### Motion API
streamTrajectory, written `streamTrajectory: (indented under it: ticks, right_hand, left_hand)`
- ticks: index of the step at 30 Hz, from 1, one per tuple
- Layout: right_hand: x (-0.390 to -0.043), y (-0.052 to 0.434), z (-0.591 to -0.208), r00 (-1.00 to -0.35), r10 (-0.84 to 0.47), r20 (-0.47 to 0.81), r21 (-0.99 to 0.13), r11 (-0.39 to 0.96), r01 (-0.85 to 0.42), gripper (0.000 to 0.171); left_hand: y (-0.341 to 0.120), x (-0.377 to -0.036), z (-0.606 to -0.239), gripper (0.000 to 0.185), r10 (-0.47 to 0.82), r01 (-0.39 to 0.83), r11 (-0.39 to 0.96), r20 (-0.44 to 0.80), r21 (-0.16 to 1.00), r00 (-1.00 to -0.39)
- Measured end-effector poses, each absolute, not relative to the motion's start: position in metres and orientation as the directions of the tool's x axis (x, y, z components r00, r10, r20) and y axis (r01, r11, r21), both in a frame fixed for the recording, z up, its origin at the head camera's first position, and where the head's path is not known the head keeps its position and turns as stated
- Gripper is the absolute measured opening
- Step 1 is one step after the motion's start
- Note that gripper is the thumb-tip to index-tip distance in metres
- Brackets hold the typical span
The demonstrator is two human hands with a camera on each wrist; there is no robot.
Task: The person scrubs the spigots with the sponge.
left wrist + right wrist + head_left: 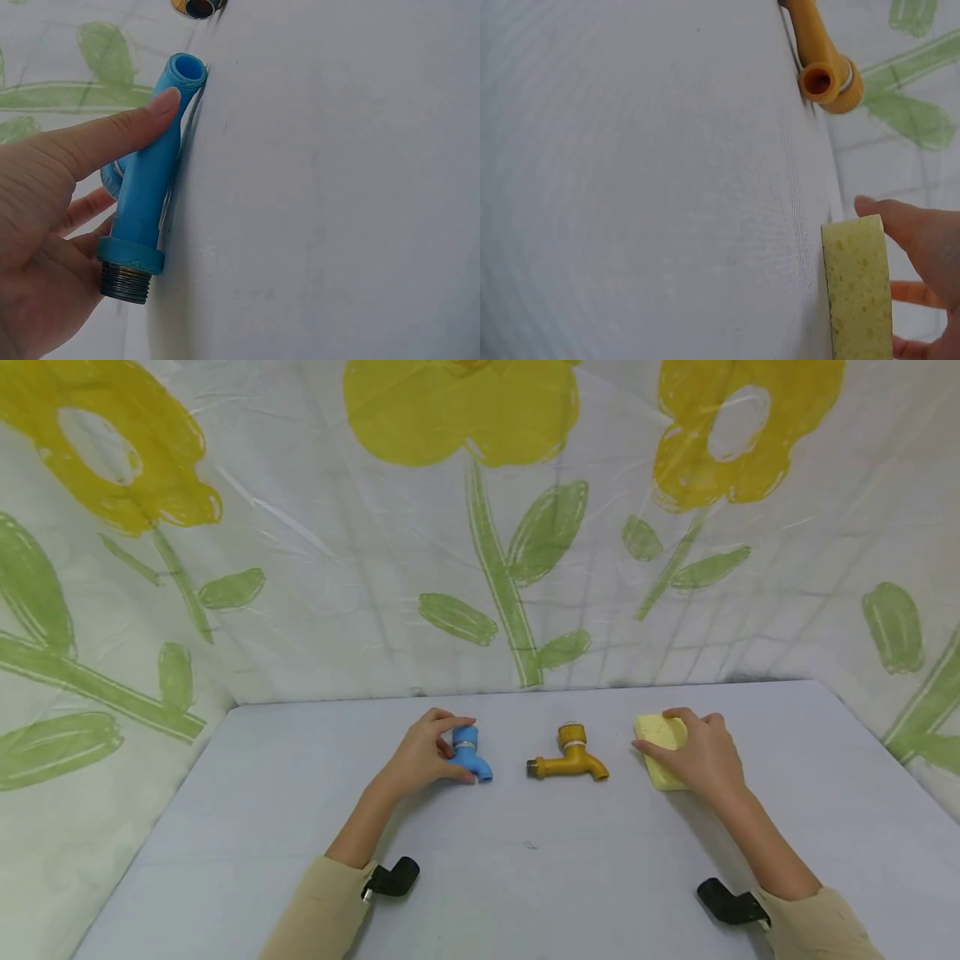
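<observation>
My left hand (426, 753) holds a blue plastic tap (467, 752), thumb near its spout and forefinger by its knob. In the left wrist view, the tap (146, 187) shows its open spout and dark threaded end, with the thumb across its body. On the right, my right hand (705, 753) grips a pale yellow sponge (662, 768) with the thumb along its left side. From the right wrist, the sponge (857, 292) lies close against the table surface, partly hiding the fingers. Between the hands lies a yellow tap (572, 763), touched by neither.
A white-covered table (525, 885) holds these things. Behind it hangs a pale sheet (337, 610) painted with yellow flowers and green leaves, meeting the table's back edge. Black wrist mounts (393, 877) stick out from both sleeves.
</observation>
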State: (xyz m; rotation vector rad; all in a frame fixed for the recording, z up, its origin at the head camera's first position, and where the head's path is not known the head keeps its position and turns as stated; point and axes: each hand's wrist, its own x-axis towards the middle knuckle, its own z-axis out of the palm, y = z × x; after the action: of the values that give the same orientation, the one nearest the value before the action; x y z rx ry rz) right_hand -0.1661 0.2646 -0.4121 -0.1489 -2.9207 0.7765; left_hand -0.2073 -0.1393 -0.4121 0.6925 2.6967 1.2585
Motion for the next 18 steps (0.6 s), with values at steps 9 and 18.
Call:
streamTrajectory:
  ticks: [9, 18]
  right_hand:
    - [-0.166, 0.267, -0.412, -0.989, 0.126, 0.073, -0.501, 0.862, 0.073, 0.079]
    - [-0.162, 0.278, -0.405, -0.995, 0.062, 0.079, -0.508, 0.861, 0.014, 0.076]
  left_hand:
    - [-0.142, -0.204, -0.408, 0.075, 0.474, 0.397, 0.542, 0.120, 0.741, -0.872]
    - [-0.157, -0.199, -0.404, 0.068, 0.437, 0.370, 0.556, 0.116, 0.744, -0.892]
